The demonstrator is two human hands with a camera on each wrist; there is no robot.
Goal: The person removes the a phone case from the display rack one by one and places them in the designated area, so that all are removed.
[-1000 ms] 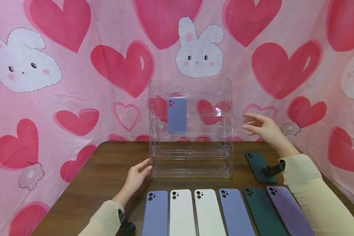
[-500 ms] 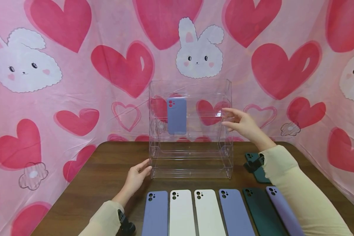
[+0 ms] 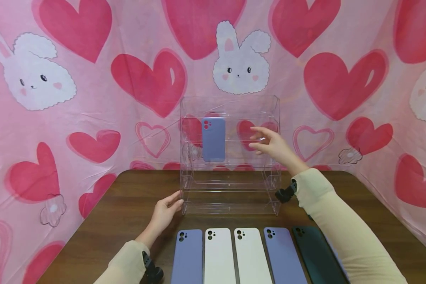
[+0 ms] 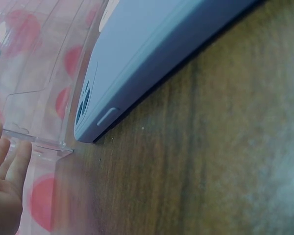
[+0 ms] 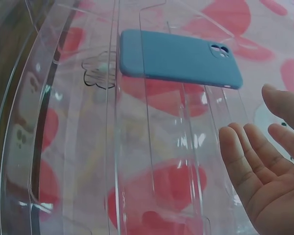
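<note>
A clear acrylic tiered rack point(image 3: 230, 209) stands on the table. One blue phone case point(image 3: 213, 140) leans upright on an upper tier, left of centre; it also shows in the right wrist view point(image 5: 181, 58). My left hand point(image 3: 162, 211) touches the rack's lower left edge with its fingers fairly straight. My right hand point(image 3: 273, 148) hovers before the rack's upper right part, right of the case. Its fingers are spread and loosely bent, with nothing between them. In the right wrist view, fingers and thumb point(image 5: 269, 181) stand apart from the case.
A row of phone cases lies along the front: periwinkle point(image 3: 187, 256), white point(image 3: 220, 256), another white point(image 3: 252, 256), another periwinkle point(image 3: 285, 256) and dark green point(image 3: 317, 256). My right sleeve point(image 3: 348, 225) covers the row's right end. A pink heart-and-bunny cloth point(image 3: 145, 31) hangs behind the wooden table point(image 3: 142, 185).
My right hand has moved left, from beside the rack to in front of its upper right part. The sleeve now hides the right-hand cases. My left hand has stayed at the rack's edge.
</note>
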